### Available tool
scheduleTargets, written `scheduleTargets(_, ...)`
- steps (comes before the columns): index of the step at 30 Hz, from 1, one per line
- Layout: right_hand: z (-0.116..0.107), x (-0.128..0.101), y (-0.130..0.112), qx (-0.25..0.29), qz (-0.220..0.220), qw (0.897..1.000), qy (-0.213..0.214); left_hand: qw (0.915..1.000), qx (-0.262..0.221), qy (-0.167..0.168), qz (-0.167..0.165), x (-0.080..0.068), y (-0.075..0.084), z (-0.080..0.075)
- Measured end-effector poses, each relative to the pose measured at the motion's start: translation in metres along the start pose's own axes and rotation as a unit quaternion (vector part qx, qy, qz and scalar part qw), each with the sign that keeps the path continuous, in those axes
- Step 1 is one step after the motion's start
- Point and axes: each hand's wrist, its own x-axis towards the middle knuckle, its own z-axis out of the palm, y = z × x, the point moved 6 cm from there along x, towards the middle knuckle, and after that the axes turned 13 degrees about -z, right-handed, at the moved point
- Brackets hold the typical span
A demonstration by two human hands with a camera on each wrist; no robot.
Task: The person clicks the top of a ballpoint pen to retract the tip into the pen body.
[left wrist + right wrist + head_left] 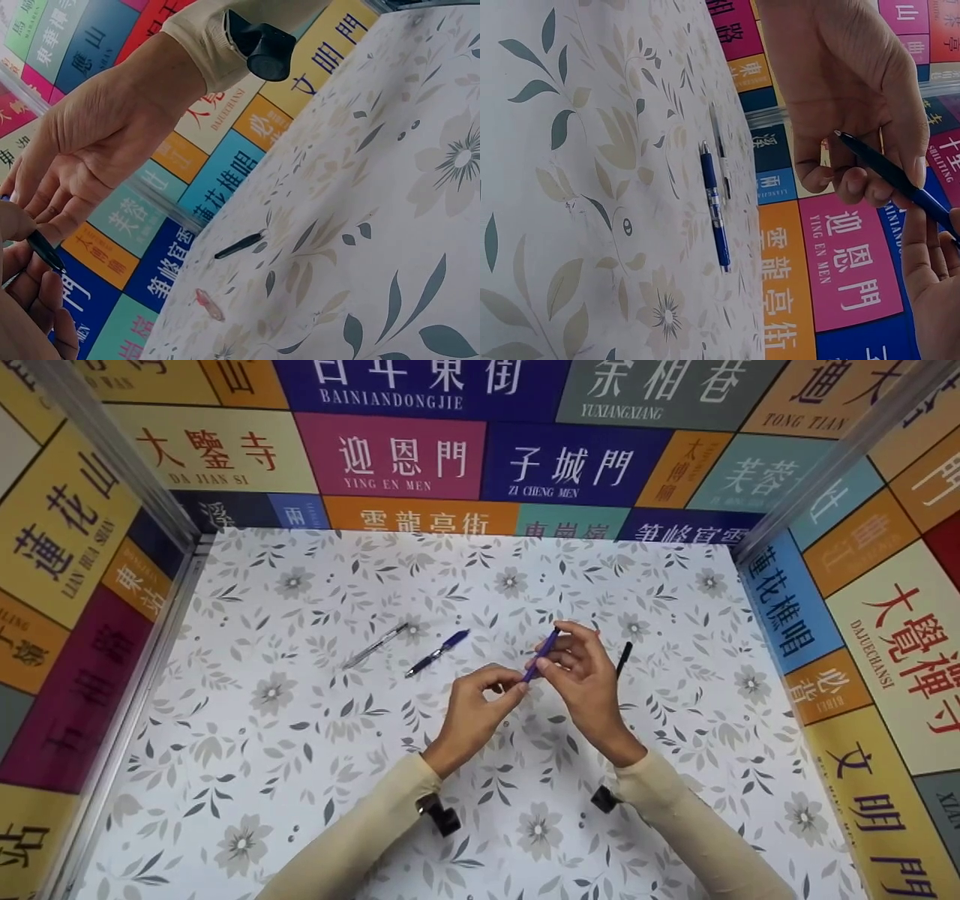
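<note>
In the head view, the right hand [589,681] hides the lower end of the black pen [625,655]. The right wrist view's edge crops the purple-blue pen [876,160]. A small reddish object [209,304] in the left wrist view is too blurred to identify.

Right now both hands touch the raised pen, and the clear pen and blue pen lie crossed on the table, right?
Not crossed: the head view shows the clear pen and blue pen lying apart, side by side. The left hand and right hand do both touch the raised pen.
</note>
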Motion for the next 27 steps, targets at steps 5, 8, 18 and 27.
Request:
scheduleTargets(5,0.0003,0.0008,-0.0016,0.011,0.000,1.000,0.007,1.0000,0.001,-0.007,0.000,-0.0001,0.0022,-0.0013)
scheduleTargets(8,0.0002,0.0009,-0.0013,0.017,-0.001,1.000,0.011,0.9999,0.004,-0.010,-0.002,0.0000,0.0024,-0.0020)
scheduleTargets(18,0.0008,0.0000,-0.0007,0.024,-0.014,1.000,0.009,0.9999,0.006,-0.013,0.009,-0.0014,0.0023,-0.0042)
scheduleTargets(27,-0.0002,0.0005,-0.0005,0.031,-0.015,0.999,0.015,0.9997,-0.003,-0.019,0.014,-0.0012,0.0024,-0.0048)
